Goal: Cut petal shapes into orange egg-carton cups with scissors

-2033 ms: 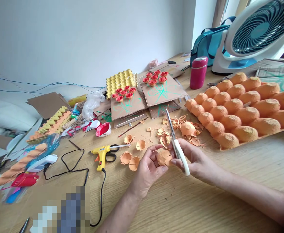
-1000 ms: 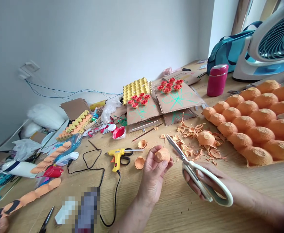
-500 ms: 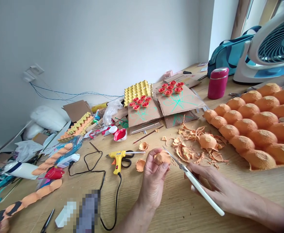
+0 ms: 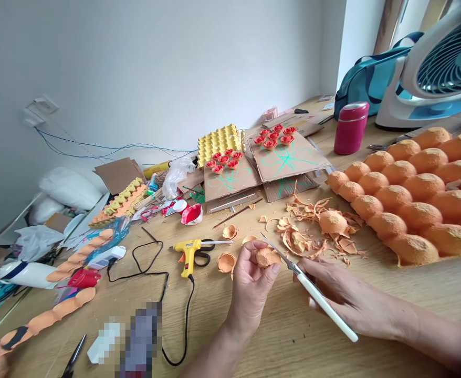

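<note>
My left hand (image 4: 251, 283) grips a small orange egg-carton cup (image 4: 266, 256) between thumb and fingers above the wooden table (image 4: 278, 346). My right hand (image 4: 344, 299) holds white-handled scissors (image 4: 313, 293); their blades point left and touch the cup's edge. Just beyond lies a pile of orange paper trimmings (image 4: 305, 236) with one uncut orange cup (image 4: 332, 222) in it. Two cut orange petal cups (image 4: 226, 261) rest left of my left hand.
A large orange egg tray (image 4: 415, 189) fills the right side. A yellow glue gun (image 4: 189, 252) with a black cord lies at centre left. Cardboard sheets with red paper flowers (image 4: 272, 140), a yellow egg tray (image 4: 218, 140), a magenta flask (image 4: 346, 128), a fan (image 4: 439, 63) and craft clutter stand farther back.
The right hand swung the scissors away from the cup, then brought the blades back against its edge. The left hand turned the cup. The view drifted slightly.
</note>
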Available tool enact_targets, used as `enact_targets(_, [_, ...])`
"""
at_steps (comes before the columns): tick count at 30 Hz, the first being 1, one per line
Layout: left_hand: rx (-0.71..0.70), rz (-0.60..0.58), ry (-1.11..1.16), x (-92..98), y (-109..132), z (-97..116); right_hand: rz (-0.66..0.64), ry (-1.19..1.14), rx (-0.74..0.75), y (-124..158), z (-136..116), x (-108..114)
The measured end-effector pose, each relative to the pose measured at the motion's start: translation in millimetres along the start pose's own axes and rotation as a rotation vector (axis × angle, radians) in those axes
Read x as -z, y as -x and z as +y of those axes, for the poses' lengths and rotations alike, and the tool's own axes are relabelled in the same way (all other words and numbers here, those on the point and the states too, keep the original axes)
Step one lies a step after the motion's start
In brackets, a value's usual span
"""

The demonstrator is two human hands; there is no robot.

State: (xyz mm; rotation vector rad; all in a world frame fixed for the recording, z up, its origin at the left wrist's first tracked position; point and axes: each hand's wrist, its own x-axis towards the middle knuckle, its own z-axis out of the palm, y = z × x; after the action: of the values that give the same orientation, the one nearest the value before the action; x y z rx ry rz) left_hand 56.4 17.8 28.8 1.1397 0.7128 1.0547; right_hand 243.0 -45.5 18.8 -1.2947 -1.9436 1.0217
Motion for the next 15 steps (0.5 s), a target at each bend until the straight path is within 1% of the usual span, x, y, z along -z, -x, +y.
enact_targets(8, [-0.022, -0.060, -0.051, -0.2, 1.5, 1.9, -0.035, -0.129, 0.068, 0.8, 6.2, -0.5])
enact_targets(11, [-0.032, -0.042, -0.073, -1.3, 2.0, 2.9, -0.034, -0.146, 0.081, 0.3, 8.0, -0.5])
enact_targets(15, [-0.084, -0.004, -0.146, -2.9, 2.5, 5.4, -0.029, -0.119, 0.080, -0.5, 9.4, -0.5])
